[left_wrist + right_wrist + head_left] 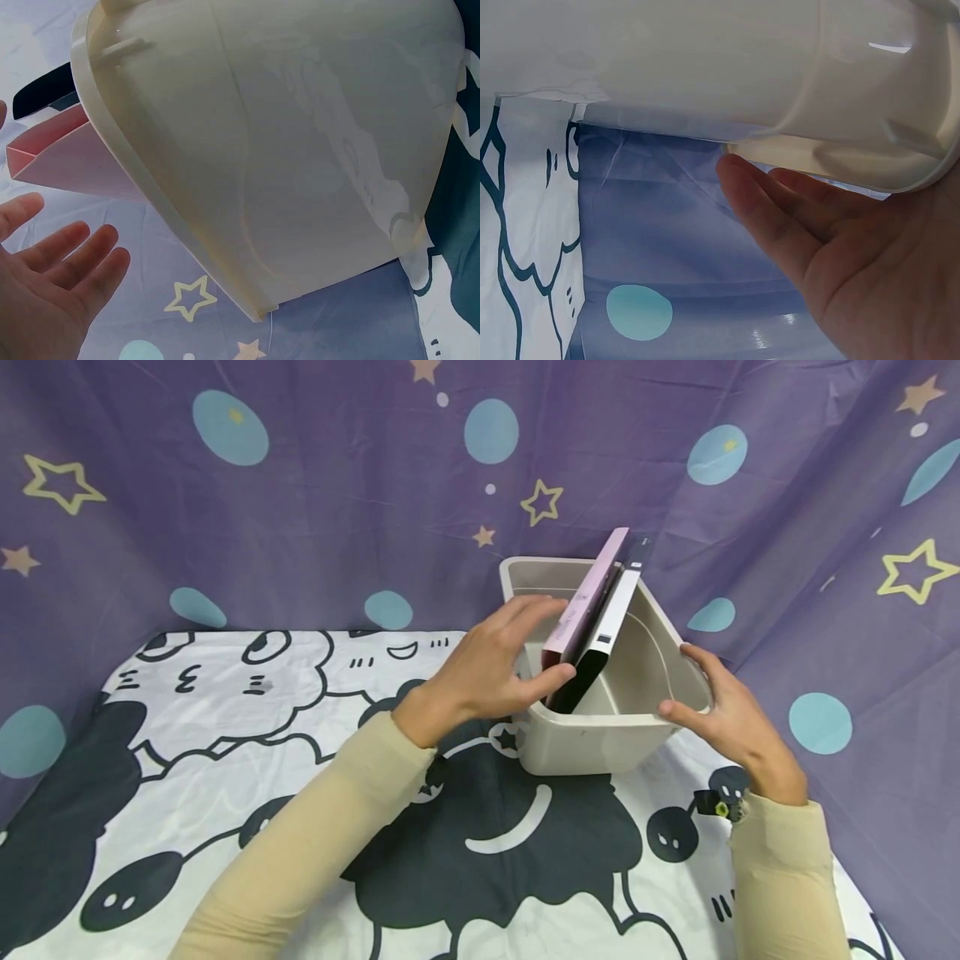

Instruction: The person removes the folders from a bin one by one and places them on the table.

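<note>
A light grey plastic storage bin (592, 743) stands at the right of the patterned cloth. Inside it lean a pink book-shaped item (588, 602) with small print along its edge and a black-and-white one (617, 614), both sticking out above the rim. My left hand (495, 660) hovers over the bin's left rim beside the pink item, fingers spread; in the left wrist view that hand (60, 281) is apart from the pink item (82, 161). With thumb on the rim and fingers along the outside, my right hand (738, 722) grips the bin's right front corner.
White cloth (247, 827) with black cartoon sheep covers the surface. A purple curtain (337, 510) with stars and blue ovals hangs behind the bin and along the right side. A small dark object (712, 804) shows at the right wrist.
</note>
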A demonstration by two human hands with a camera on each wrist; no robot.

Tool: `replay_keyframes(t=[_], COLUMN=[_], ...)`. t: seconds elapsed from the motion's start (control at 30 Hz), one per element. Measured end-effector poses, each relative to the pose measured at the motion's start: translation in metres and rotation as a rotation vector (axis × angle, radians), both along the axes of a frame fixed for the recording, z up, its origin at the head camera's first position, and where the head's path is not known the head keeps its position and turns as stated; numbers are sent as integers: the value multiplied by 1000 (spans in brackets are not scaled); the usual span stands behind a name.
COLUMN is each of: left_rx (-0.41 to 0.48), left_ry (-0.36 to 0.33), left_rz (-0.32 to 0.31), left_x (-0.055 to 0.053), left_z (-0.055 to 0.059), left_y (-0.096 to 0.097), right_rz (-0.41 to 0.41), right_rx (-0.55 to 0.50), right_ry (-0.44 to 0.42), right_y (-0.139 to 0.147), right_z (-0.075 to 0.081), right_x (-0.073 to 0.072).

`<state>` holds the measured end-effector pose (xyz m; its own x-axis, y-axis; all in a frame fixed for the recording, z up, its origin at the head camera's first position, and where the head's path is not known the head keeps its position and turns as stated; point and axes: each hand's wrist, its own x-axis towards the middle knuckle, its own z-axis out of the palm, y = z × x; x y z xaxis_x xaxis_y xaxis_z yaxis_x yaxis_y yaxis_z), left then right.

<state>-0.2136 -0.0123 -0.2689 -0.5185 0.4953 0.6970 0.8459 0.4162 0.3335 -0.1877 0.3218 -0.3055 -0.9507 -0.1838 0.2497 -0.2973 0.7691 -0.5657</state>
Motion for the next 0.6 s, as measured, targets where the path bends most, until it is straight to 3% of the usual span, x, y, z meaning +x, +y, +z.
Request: replay_keyframes(t=[0.23,0.43,0.6], left_rx=[-23,-53,-65], left_ry=[-15,-71,-104], left_rz=[2,13,-13], left_x=[-4,-7,-10], left_z=[5,11,17], left_y=[1,2,3], right_rz=[28,22,24], right_rx=[-5,-16,-29], right_ry=[12,-10,-16], right_y=[0,-1,-1], right_z=[-1,-1,-2], right_x=[0,-1,0])
